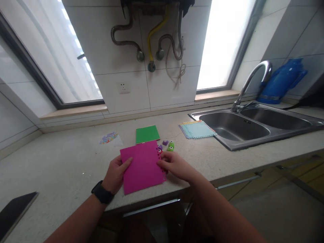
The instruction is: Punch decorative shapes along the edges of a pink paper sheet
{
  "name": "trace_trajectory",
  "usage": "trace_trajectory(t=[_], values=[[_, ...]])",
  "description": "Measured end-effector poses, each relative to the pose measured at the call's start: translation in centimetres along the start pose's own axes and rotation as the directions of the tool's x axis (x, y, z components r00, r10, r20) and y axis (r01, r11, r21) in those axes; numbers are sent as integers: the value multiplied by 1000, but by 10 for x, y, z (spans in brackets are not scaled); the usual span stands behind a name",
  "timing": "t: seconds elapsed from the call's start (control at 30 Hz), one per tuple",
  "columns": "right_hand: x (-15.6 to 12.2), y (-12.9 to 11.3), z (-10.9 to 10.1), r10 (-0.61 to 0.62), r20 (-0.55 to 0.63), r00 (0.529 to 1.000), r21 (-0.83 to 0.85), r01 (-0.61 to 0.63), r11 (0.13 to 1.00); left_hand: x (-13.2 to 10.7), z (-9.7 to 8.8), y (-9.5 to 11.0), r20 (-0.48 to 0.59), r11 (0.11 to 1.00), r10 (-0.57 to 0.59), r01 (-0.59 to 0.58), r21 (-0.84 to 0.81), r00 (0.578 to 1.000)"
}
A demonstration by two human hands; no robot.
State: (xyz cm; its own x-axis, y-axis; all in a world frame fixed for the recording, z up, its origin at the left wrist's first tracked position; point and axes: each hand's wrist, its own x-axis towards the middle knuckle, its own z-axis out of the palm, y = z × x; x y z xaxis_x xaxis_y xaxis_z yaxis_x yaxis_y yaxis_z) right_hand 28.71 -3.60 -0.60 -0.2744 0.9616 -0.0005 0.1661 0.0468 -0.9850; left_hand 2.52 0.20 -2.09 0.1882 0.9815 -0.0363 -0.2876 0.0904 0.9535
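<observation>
A square magenta sheet or cover (143, 168) is held up above the counter's front edge, its right side lined with small notches. My left hand (117, 170) grips its left edge, thumb on the front face. On the right edge, my right hand (174, 165) pinches the notched strip between thumb and fingers. Just behind that edge lie small purple pieces with eye shapes (165, 142) and green ones (171, 145), partly hidden by the sheet. A green square board or pad (147, 133) lies flat behind the magenta sheet.
Pale blue and other coloured notched sheets (198, 129) are stacked by the steel double sink (234, 143). A clear packet of colourful bits (109, 138) lies left. A blue thermos jug (280, 81) stands beyond the faucet (249, 82). A dark flat object (17, 209) is at lower left.
</observation>
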Motion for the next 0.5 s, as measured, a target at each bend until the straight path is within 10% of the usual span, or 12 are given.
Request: trace_trajectory(t=[0.5], values=[[-52, 17, 27, -76, -13, 997, 107, 77, 991, -64, -16, 4, 254, 948, -249, 182, 261, 935]])
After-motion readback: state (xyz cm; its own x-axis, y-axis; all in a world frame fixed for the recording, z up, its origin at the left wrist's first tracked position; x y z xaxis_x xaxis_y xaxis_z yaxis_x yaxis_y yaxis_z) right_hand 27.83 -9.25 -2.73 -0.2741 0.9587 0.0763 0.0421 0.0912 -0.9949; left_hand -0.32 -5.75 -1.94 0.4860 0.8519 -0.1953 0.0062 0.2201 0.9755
